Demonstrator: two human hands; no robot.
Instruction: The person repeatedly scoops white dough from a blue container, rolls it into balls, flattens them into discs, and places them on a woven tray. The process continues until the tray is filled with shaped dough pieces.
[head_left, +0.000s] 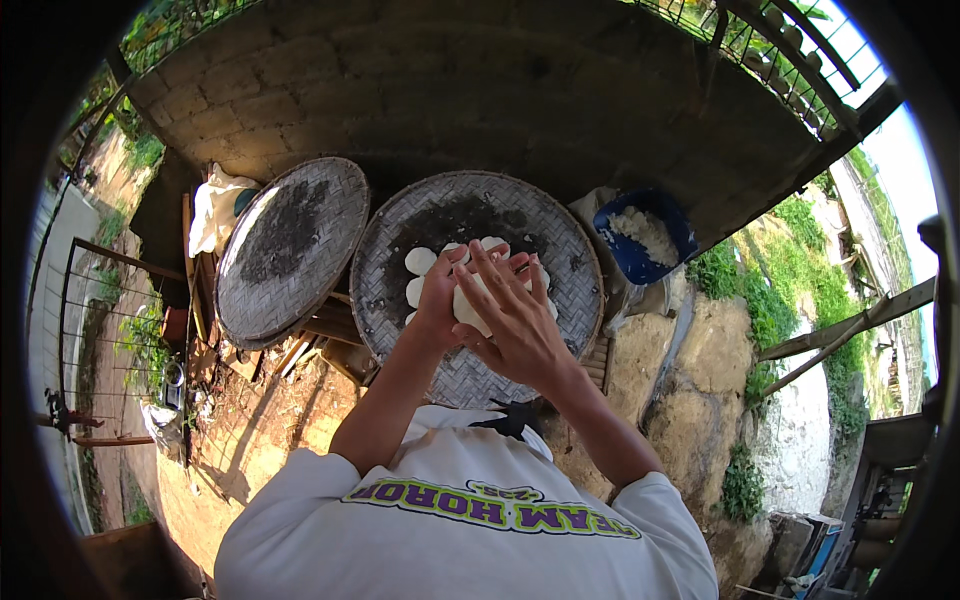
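Note:
Both hands meet over a round woven tray (400, 335) with dark powder across its middle. Between them is a pale, flat round of dough (466, 312), partly covered by the fingers. My left hand (438, 298) cups the dough from the left and below; some of its fingertips show beyond the other hand. Over the top lies my right hand (508, 305), its fingers stretched out and slightly spread. Several white dough rounds (420, 261) rest on the tray just behind and left of the hands; others may be hidden under them.
A second woven tray (285, 255) leans tilted at the left. Beyond the right rim stands a blue basin (665, 268) with a white, crumbly mass (645, 235). A block wall (480, 110) rises behind the trays. Wood scraps (250, 362) lie at the left, a white sack (215, 215) above them.

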